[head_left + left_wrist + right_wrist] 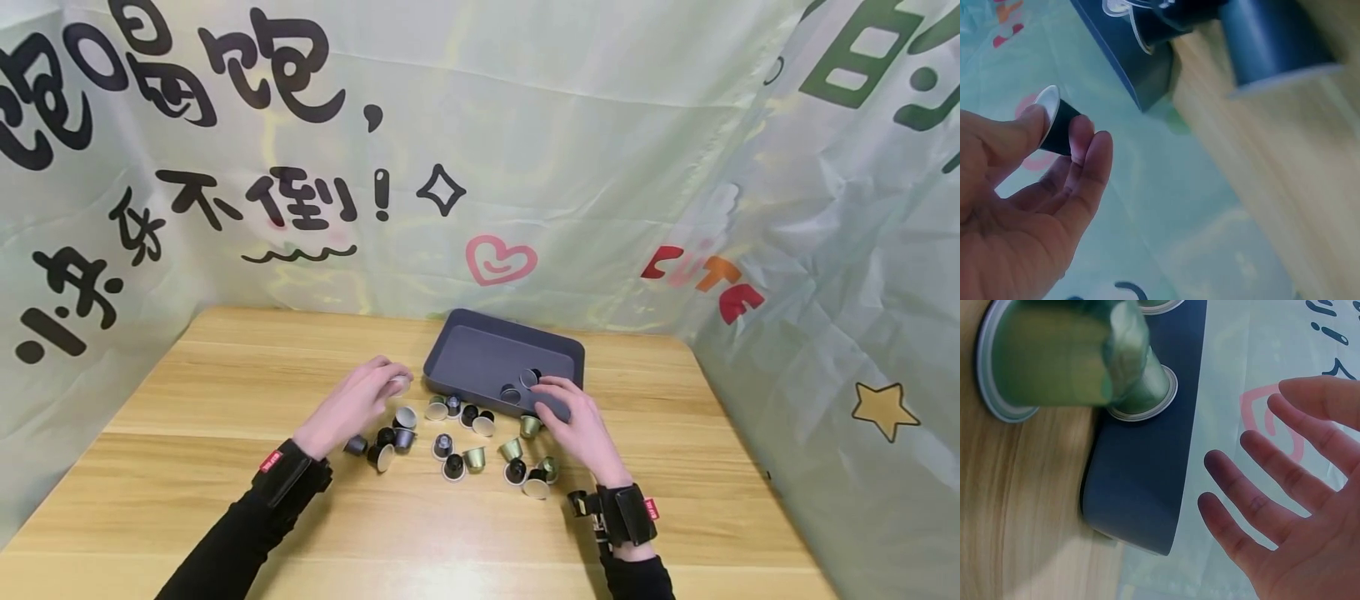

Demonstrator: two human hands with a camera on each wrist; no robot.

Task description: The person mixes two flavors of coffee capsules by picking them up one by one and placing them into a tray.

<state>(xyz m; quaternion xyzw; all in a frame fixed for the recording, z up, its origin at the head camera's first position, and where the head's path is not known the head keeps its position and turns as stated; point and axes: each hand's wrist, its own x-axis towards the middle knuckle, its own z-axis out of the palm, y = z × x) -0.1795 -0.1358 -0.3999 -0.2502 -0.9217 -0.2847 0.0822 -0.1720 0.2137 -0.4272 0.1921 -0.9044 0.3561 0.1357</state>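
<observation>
A: The left hand pinches a capsule between thumb and fingers, near the middle of the head view.

B: And the right hand, right of centre?

A: Its fingers are spread wide, and we see nothing held between them. It hovers by the near right corner of the tray.

B: So how far along would we put things?

A: Early, we judge. Two capsules in the tray show toward its near right side; the hand may hide others, so we can't tell.

B: And outside it?

A: Most of them. We see dark loose capsules and green loose capsules scattered over the table, from below the left hand to just left of the right wrist. Some stand on their lids, others lie tipped over.

B: How does the pinched one look to us?

A: A small tapered cup with a dark body and a pale, rimmed lid. In the left wrist view it tilts at the left of the frame, its lid toward the upper left.
</observation>
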